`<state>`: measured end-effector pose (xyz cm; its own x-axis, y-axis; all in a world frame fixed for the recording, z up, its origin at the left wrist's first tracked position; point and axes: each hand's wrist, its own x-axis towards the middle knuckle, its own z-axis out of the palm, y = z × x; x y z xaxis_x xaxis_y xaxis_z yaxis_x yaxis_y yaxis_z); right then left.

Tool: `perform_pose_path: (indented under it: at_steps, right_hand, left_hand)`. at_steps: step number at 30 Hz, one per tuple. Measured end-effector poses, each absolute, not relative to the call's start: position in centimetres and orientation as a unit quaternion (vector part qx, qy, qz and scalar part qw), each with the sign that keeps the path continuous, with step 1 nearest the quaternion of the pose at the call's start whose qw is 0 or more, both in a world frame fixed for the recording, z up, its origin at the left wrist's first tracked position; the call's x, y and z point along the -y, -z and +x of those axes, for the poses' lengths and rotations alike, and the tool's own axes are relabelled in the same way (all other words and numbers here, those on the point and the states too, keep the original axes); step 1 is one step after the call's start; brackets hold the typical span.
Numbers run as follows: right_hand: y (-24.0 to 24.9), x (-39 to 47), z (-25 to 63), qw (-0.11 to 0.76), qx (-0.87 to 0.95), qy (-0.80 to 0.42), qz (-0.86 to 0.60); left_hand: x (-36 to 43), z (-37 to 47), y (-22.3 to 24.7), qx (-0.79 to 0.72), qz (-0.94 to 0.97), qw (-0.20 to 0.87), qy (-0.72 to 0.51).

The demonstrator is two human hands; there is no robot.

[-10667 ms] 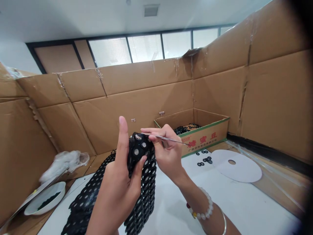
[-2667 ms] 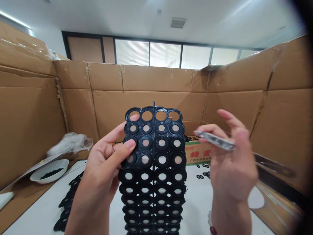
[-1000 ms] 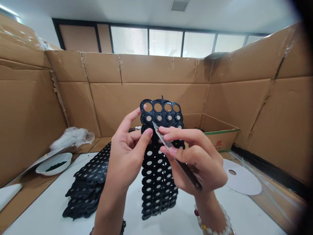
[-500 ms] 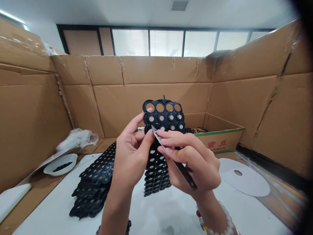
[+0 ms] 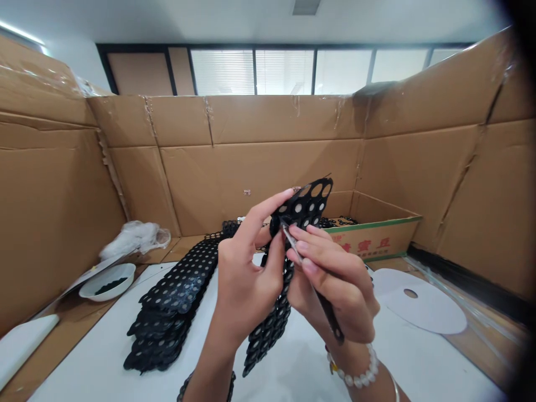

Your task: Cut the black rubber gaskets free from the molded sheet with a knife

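My left hand (image 5: 253, 262) pinches the lower left edge of a black perforated sheet (image 5: 310, 208), which has rows of rings, many with pale discs in them. The top row shows open holes. A long strip of the sheet hangs below, behind my hands. My right hand (image 5: 345, 276) grips a slim craft knife (image 5: 321, 304) with a silver pointed tip and a dark handle. Its tip touches the sheet beside my left thumb. The exact contact spot is partly hidden by my fingers. To the left lies a pile of similar black sheets (image 5: 180, 293) on the white table.
A white bowl (image 5: 90, 291) with small dark pieces stands at left, near a clear plastic bag (image 5: 129, 241). Right, an open cardboard box (image 5: 372, 240) holds more black mesh. A white disc (image 5: 422, 312) with a hole lies in front of it. Cardboard walls (image 5: 251, 120) surround the table.
Both hands have shifted slightly right. The sheet has turned from facing me to a slanted angle, its top leaning right. The knife tip has moved right along with it.
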<state>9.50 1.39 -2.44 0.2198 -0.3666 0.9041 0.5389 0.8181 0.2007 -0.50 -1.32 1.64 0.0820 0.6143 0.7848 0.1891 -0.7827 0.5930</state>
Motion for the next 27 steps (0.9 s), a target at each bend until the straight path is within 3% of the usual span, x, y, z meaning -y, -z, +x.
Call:
perform_pose_path:
  at_steps: [6,9,13,19,27]
  right_hand:
    - [3.0,-2.8,9.5,0.797,0.523,0.293,-0.074]
    - [2.5,-2.8,9.6,0.812,0.515,0.268,-0.059]
    - [1.6,-2.6,9.8,0.806,0.555,0.198,-0.052]
    - [1.2,-3.3,10.1,0.775,0.598,0.167,-0.114]
    - [2.7,-5.5,11.6,0.806,0.555,0.175,-0.110]
  left_hand:
    - [1.3,-0.2,-1.3,-0.290,0.767,0.131,-0.557]
    - [1.4,0.1,-1.2,-0.264,0.746,0.148,-0.593]
    - [1.2,0.4,-1.0,-0.249,0.684,0.221,-0.649]
    - [0.5,0.3,-1.0,-0.274,0.650,0.312,-0.637]
    - [0.1,0.8,-0.3,-0.314,0.722,0.267,-0.556]
